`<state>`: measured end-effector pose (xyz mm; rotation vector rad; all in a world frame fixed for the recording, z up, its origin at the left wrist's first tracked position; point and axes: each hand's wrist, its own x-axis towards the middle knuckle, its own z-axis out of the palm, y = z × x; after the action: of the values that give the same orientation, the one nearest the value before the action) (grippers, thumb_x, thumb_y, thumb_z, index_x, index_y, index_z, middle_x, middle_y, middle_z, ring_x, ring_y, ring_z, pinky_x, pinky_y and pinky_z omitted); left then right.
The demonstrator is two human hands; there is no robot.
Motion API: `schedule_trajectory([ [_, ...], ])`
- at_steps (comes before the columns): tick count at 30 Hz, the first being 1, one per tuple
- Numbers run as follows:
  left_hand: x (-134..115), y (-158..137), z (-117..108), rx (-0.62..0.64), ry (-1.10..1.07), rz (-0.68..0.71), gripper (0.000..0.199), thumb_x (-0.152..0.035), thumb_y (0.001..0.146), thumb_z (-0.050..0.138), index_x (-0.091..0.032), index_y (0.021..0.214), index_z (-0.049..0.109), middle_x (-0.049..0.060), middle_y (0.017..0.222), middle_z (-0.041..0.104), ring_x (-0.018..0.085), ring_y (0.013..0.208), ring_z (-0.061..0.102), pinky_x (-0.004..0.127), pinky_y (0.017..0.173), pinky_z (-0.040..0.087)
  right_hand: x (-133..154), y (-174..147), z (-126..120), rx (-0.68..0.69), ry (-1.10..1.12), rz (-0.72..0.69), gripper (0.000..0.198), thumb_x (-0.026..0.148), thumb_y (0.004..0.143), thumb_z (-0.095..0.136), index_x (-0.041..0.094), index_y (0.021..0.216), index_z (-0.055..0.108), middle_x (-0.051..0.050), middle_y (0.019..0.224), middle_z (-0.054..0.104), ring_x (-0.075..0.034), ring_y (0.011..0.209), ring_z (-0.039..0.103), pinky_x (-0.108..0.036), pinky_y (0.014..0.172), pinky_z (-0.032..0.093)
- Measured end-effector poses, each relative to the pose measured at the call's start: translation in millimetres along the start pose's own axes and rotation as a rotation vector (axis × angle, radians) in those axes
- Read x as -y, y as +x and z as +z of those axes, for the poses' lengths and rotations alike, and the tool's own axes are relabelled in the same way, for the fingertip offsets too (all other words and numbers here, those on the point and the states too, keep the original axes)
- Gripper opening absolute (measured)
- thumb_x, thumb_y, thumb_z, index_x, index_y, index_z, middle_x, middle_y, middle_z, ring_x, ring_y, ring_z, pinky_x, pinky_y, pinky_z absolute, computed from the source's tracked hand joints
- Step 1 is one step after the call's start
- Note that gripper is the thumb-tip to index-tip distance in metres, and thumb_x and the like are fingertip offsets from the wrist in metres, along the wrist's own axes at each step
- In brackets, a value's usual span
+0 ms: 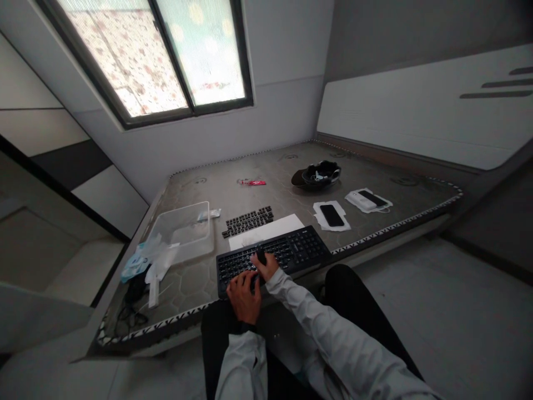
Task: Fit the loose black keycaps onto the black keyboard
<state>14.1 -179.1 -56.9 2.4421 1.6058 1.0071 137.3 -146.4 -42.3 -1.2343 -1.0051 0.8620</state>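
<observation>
A black keyboard [306, 249] lies at the front edge of the mattress, close to my knees. Over its lower left part, my left hand [245, 297] is bent with the fingertips pressed on it. My right hand [267, 268] is closed around a short black tool [261, 255] held over the keys; its working end is hidden, so I cannot tell its exact kind. Just behind the keyboard is a white sheet of paper [287, 223]. Loose black keycaps [249, 221] are laid out in rows beyond the paper.
A clear plastic box [183, 253] stands at left, beside a blue-and-white packet [135, 264] and a black cable [132, 316]. Right of the keyboard, a phone [332, 215] lies on white wrapping. A black cap [318, 176] and a red item [255, 183] lie farther back.
</observation>
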Motion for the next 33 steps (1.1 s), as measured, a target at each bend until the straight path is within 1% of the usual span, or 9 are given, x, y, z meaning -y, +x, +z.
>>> schedule_trajectory([
  [2,0.8,0.8,1.7,0.013,0.043,-0.011,0.019,-0.025,0.087,0.058,-0.026,0.103,0.069,0.005,0.109,0.067,0.026,0.104,0.052,0.042,0.092,0.035,1.2,-4.5,0.2,-0.013,-0.148,-0.103,0.047,0.053,0.076,0.063,0.021,0.048,0.043,0.005,0.045,0.038,-0.008,0.045,0.034,-0.024,0.045,0.025],
  [5,1.3,1.4,3.3,0.036,0.086,-0.012,0.024,-0.021,0.085,0.059,-0.025,0.106,0.068,0.006,0.111,0.066,0.027,0.106,0.051,0.043,0.093,0.035,1.0,-9.5,-1.2,0.032,-0.275,-0.212,0.048,0.047,0.076,0.063,0.021,0.044,0.039,0.005,0.043,0.036,-0.008,0.043,0.03,-0.025,0.045,0.022],
  [10,-2.3,1.6,-0.4,0.065,0.112,-0.032,0.023,-0.021,0.084,0.06,-0.026,0.105,0.069,0.006,0.112,0.065,0.027,0.108,0.051,0.044,0.095,0.036,-0.3,-12.6,-10.2,0.216,-0.308,-0.336,0.047,0.047,0.079,0.058,0.021,0.045,0.039,0.004,0.043,0.039,-0.008,0.043,0.034,-0.025,0.047,0.025],
  [12,-3.3,1.2,-1.2,0.071,0.11,-0.041,0.022,-0.021,0.084,0.06,-0.027,0.102,0.07,0.005,0.113,0.065,0.027,0.109,0.051,0.045,0.095,0.036,0.3,-14.1,-12.9,0.262,-0.3,-0.375,0.044,0.046,0.08,0.056,0.021,0.047,0.041,0.004,0.045,0.04,-0.009,0.044,0.035,-0.024,0.047,0.026],
  [15,-2.2,-0.1,0.1,0.074,0.099,-0.046,0.02,-0.02,0.084,0.059,-0.026,0.1,0.07,0.005,0.113,0.065,0.026,0.109,0.051,0.045,0.096,0.036,2.4,-16.6,-14.4,0.295,-0.301,-0.408,0.043,0.046,0.082,0.052,0.021,0.048,0.042,0.004,0.045,0.042,-0.009,0.043,0.035,-0.024,0.048,0.027],
  [20,0.2,-1.3,1.7,0.084,0.108,-0.035,0.021,-0.019,0.083,0.059,-0.024,0.1,0.07,0.006,0.115,0.064,0.026,0.11,0.05,0.045,0.097,0.035,4.8,-17.3,-14.3,0.33,-0.321,-0.408,0.043,0.048,0.082,0.05,0.022,0.048,0.045,0.002,0.046,0.048,-0.01,0.043,0.038,-0.025,0.048,0.029],
  [26,-3.1,0.4,-1.7,0.111,0.111,-0.06,0.019,-0.021,0.084,0.057,-0.024,0.097,0.071,0.006,0.115,0.064,0.027,0.11,0.05,0.046,0.097,0.034,2.4,-10.6,-14.1,0.491,-0.381,-0.425,0.028,0.039,0.077,0.056,0.022,0.054,0.057,0.002,0.048,0.053,-0.011,0.043,0.044,-0.023,0.048,0.03],
  [29,-4.3,1.2,-2.9,0.12,0.126,-0.051,0.022,-0.019,0.085,0.056,-0.025,0.1,0.071,0.007,0.114,0.064,0.028,0.111,0.05,0.047,0.097,0.034,0.0,-5.3,-12.0,0.444,-0.385,-0.39,0.034,0.04,0.076,0.059,0.021,0.049,0.053,0.003,0.046,0.051,-0.01,0.043,0.041,-0.023,0.047,0.029],
  [33,-4.1,5.6,-5.9,0.104,0.134,-0.021,0.026,-0.021,0.084,0.059,-0.026,0.107,0.069,0.006,0.115,0.065,0.027,0.11,0.051,0.046,0.097,0.034,-3.2,0.4,-4.7,0.219,-0.338,-0.291,0.044,0.041,0.077,0.058,0.021,0.042,0.04,0.005,0.041,0.04,-0.008,0.042,0.033,-0.024,0.045,0.025],
])
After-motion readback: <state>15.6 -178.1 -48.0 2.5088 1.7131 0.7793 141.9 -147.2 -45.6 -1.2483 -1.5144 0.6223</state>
